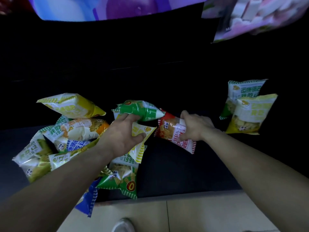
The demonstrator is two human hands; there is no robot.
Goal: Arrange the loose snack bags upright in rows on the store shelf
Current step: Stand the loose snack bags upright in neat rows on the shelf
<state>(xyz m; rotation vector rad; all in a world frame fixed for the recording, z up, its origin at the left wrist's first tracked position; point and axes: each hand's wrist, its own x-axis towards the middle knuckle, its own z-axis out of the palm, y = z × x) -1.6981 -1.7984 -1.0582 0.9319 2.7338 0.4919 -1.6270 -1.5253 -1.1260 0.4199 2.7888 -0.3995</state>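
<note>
A: Why is the left hand point(124, 131) in the pile?

B: It is pinching a yellow bag point(142, 139), fingers also on a green bag point(142, 111), to pull loose ones out.

A: And the right hand point(194, 127)?

B: It grips a red bag point(173, 131) lying flat on the dark shelf point(175, 164).

A: Where does it go?

B: I think toward 2 o'clock, where two standing bags point(245, 111) start a row.
</note>
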